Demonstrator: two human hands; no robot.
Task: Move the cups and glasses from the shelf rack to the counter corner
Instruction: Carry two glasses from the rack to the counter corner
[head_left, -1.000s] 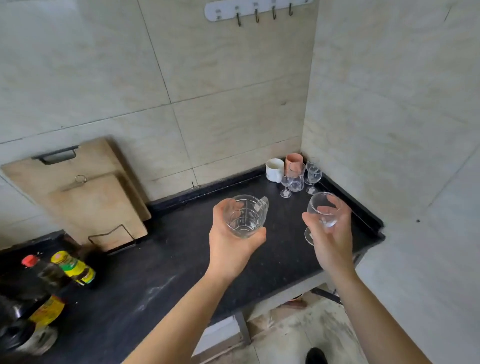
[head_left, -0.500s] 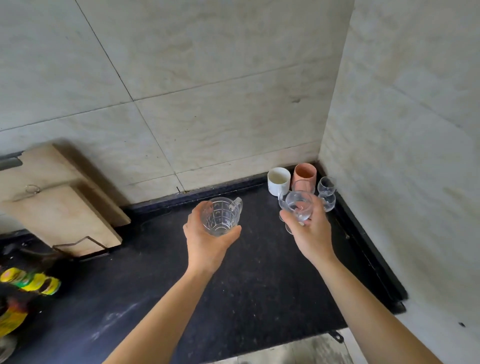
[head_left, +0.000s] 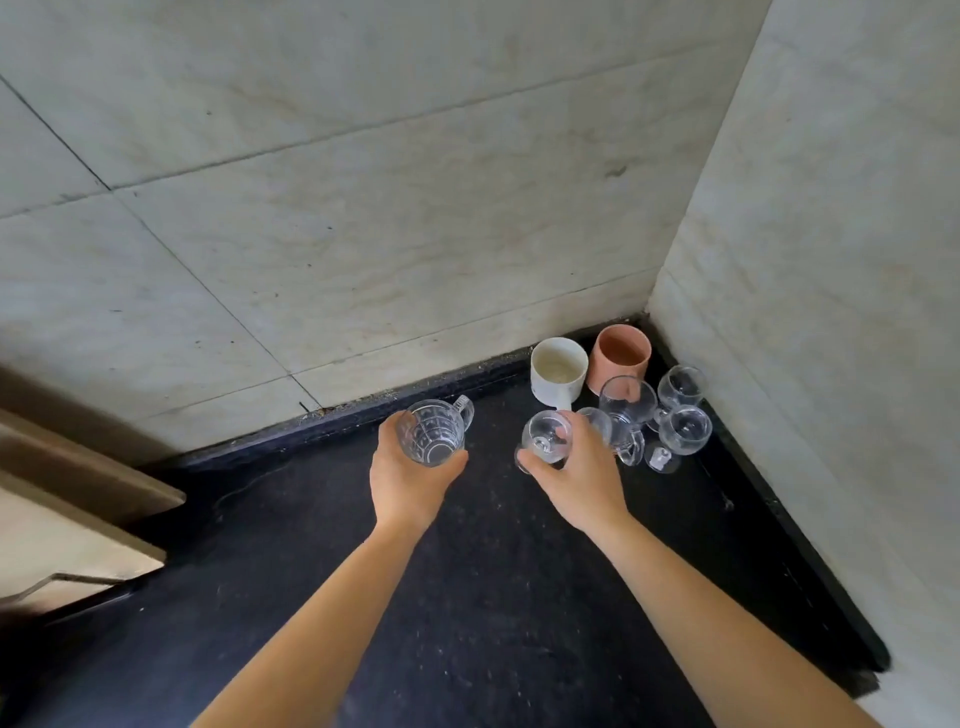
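Observation:
My left hand (head_left: 410, 478) grips a clear patterned glass mug (head_left: 432, 431) with its handle pointing right, held above the black counter (head_left: 493, 597). A small stemmed wine glass (head_left: 545, 439) is held in my right hand (head_left: 576, 478), close to the group in the corner. There a white cup (head_left: 558, 370) and a terracotta cup (head_left: 621, 353) stand against the back wall. In front of them stand stemmed glasses: one in the middle (head_left: 626, 402), one at the side wall (head_left: 681, 385) and one nearer (head_left: 684, 431).
Tiled walls meet at the corner on the right. Wooden cutting boards (head_left: 62, 519) lean against the wall at the left edge, in a wire holder (head_left: 52, 584). The counter's right edge runs along the side wall.
Both hands have moved forward toward the corner with their glasses. The view has closed in on the corner; the bottles at the left have dropped out of sight.

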